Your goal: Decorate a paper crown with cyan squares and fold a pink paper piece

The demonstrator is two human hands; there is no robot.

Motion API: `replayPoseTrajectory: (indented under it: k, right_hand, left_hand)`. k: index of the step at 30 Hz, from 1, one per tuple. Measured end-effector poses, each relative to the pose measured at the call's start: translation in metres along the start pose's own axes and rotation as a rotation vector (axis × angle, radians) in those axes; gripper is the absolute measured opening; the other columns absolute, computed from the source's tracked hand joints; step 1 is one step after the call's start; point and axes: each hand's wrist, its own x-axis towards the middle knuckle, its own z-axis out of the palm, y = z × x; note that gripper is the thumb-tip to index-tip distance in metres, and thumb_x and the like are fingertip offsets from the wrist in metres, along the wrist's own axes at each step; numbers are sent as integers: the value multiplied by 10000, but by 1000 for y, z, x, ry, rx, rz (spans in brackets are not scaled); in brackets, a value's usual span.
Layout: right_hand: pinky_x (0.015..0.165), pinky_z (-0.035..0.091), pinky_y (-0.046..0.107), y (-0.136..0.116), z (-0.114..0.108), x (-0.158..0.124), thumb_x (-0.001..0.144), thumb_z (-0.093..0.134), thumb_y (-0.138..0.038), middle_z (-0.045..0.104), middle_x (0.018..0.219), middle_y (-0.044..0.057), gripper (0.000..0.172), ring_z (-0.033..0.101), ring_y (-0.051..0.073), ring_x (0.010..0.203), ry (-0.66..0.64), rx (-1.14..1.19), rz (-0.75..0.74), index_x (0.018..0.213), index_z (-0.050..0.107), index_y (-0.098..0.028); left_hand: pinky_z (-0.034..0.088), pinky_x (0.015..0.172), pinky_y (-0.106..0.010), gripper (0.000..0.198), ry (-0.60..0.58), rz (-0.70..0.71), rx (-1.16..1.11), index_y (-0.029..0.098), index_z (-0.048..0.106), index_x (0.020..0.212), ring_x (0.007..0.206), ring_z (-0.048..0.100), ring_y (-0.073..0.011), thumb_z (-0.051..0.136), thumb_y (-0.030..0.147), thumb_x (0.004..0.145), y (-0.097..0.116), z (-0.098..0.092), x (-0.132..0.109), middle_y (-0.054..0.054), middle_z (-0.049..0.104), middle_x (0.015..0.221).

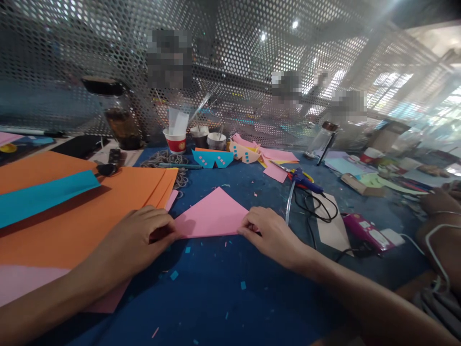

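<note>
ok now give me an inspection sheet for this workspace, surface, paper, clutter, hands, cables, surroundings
Surface: blue tabletop, small paper scraps scattered on it
Job's things: pink paper, triangular in outline, peak pointing away from the person
Clutter: orange sheets at left with a blue strip on top; red-and-white cup and blue paper mask behind; glue gun at right
Hands: left hand at the paper's left corner, right hand at its right corner
Cables: black cable looped by the glue gun; white cable further right
Surroundings: perforated screen behind; another person's arm at right
</note>
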Motion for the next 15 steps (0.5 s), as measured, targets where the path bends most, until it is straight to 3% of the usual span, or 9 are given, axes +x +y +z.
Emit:
replayPoseTrajectory:
  k: [3,15]
  right_hand:
    - [823,394,347,-1,-2,1,1054,729,-207,736,931,21,168,639,176,855,-34,-18,27,887,723,-190]
    - [873,391,356,2,-10,2,1084,712,-253,752,995,44,152,669,197,941,-103,-41,21,957,747,-175]
  left_hand:
    - [435,774,-392,355,-86,-23,143,282,757,837,822,625,-254,651,565,1023,-3,0,-3,-15,742,830]
    - [476,814,-383,332,-51,89,139,274,767,890,863,655,-240,648,546,1038,-9,2,-8,-6,743,867]
